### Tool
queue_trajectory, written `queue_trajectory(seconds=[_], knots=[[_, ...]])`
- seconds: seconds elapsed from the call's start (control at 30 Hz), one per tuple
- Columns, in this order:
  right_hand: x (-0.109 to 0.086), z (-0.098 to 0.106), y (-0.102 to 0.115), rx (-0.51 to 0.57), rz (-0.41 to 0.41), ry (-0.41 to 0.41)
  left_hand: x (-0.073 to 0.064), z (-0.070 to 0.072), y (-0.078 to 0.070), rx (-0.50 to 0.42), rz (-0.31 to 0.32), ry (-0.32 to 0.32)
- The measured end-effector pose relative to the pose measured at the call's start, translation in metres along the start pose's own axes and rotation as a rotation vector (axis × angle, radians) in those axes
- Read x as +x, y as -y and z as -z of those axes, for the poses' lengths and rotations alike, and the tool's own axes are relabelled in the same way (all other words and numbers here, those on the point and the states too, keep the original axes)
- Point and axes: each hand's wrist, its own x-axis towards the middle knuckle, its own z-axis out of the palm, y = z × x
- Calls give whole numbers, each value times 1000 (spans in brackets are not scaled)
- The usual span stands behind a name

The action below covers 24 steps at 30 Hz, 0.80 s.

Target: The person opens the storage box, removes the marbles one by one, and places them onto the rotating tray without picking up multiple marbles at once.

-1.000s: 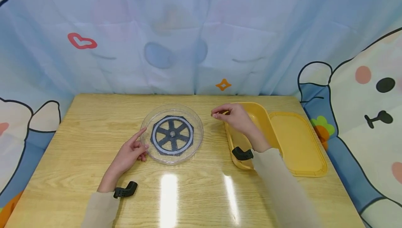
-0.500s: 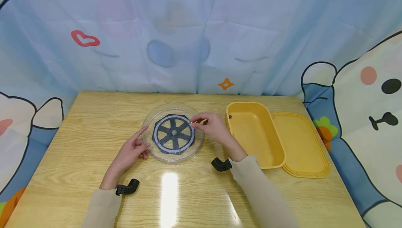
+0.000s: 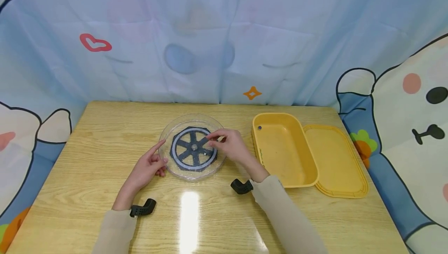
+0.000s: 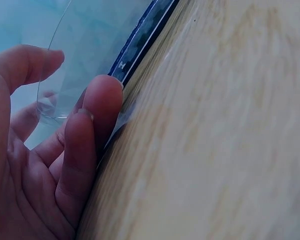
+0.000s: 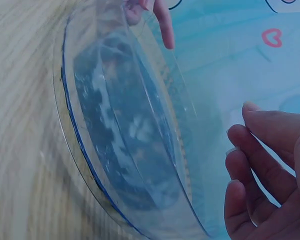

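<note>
A clear round dish (image 3: 190, 177) with a dark six-spoked wheel pattern (image 3: 193, 147) and a pale ring stands on the table. At its left rim, my left hand (image 3: 148, 167) touches the side with a straight index finger and the thumb; the other fingers are bent underneath. My right hand (image 3: 229, 144) hovers over the dish's right part. Its thumb and index fingertips stand apart with nothing between them in the right wrist view. Below them, a tiny light-and-dark speck (image 3: 204, 153) shows against the wheel pattern.
Right of the dish stands a yellow plastic box (image 3: 285, 149) holding a small dark round piece (image 3: 259, 128). A flat yellow lid (image 3: 337, 160) lies beside it, partly under the box. A patterned curtain (image 3: 224, 51) hangs behind the wooden table (image 3: 115, 129).
My right hand has moved left from the box to above the dish and spread its fingertips, letting go of a tiny pinched thing. The small dark piece in the box has shifted slightly. My left hand stays.
</note>
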Motion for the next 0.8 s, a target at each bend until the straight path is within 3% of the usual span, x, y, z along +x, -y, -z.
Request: queue_trajectory(seconds=[0.2,0.43,0.8], knots=[[0,16,1,-29,-46,-23,1,-1,-1,4,7,-6],[-4,47,0,-75,-120,-79,1,-1,-1,4,2,-4],[-9,103,-37,-42,-208,-166,2,-1,1,-1,7,-15]])
